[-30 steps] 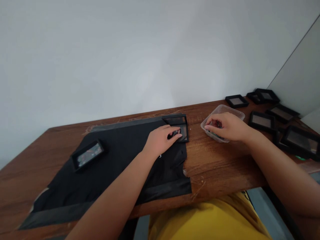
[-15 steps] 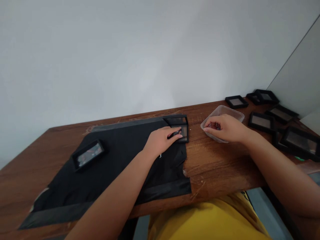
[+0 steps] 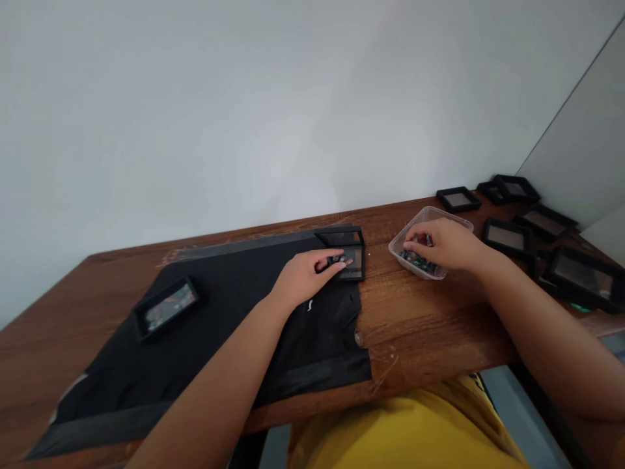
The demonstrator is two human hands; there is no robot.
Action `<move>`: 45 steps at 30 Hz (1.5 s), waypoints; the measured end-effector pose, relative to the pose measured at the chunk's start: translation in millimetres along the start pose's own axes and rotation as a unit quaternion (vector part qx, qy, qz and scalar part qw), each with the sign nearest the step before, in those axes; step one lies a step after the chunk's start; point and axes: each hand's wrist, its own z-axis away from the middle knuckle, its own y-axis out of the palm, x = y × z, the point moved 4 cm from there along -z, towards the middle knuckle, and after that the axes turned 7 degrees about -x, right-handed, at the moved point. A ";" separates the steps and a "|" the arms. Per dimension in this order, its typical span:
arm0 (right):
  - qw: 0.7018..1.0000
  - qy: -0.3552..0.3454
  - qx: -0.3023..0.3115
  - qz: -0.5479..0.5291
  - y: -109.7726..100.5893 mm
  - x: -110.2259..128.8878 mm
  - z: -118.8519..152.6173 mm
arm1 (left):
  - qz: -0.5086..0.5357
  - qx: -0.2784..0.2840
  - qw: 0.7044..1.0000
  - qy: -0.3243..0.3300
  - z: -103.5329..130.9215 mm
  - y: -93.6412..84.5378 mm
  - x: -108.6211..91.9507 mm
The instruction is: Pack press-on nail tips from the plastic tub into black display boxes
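My left hand [image 3: 307, 273] lies over the left side of a small black frame-like case [image 3: 360, 266], gripping it with thumb and forefinger reaching across its inside. The case's windowed lid [image 3: 349, 233] stands raised at the back. Small shiny pieces [image 3: 346, 259] show by the fingertips, too small to name. To the right, my right hand [image 3: 437, 241] dips into a clear plastic tub [image 3: 456, 221]. Its fingers are curled in a pinch above small dark and greenish pieces [image 3: 417, 262]; whatever is between the fingertips is hidden.
A closed black case [image 3: 168, 307] with pieces behind its window lies left on a black cloth [image 3: 234, 293] spread over the wooden table [image 3: 415, 326]. Several more black cases [image 3: 508, 236] crowd the right end. A pale wall [image 3: 244, 117] rises behind the table.
My right hand's fingers have shifted slightly within the tub, and more of the pieces there show. The left fingertips have drawn back a little to the left over the case. The view has shifted slightly.
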 end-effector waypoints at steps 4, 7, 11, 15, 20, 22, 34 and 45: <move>1.000 -0.011 0.012 -0.015 2.6 2.5 0.8 | 0.043 -0.003 0.999 -0.005 0.0 -3.4 4.0; 1.000 -0.005 0.016 -0.014 2.5 3.5 1.6 | 0.074 -0.005 0.997 0.007 0.0 -6.9 4.9; 1.000 -0.006 0.021 -0.008 1.7 5.8 2.2 | 0.075 0.013 0.996 0.038 0.4 -10.8 2.1; 1.000 -0.005 0.023 -0.003 1.2 7.9 2.2 | 0.044 0.027 0.997 0.052 1.7 -14.1 -1.1; 1.000 -0.009 0.027 -0.005 2.3 9.8 2.6 | 0.053 0.038 0.995 0.073 3.2 -12.4 -7.7; 1.000 -0.009 0.026 -0.007 2.7 10.1 2.9 | 0.047 0.041 0.994 0.085 3.2 -10.9 -10.0; 0.999 0.001 0.033 -0.011 2.1 11.5 3.0 | 0.009 0.005 0.995 0.100 2.1 -11.5 -6.0; 0.999 -0.001 0.040 -0.014 2.6 11.1 3.6 | -0.043 -0.007 0.985 0.170 5.8 -8.7 -14.3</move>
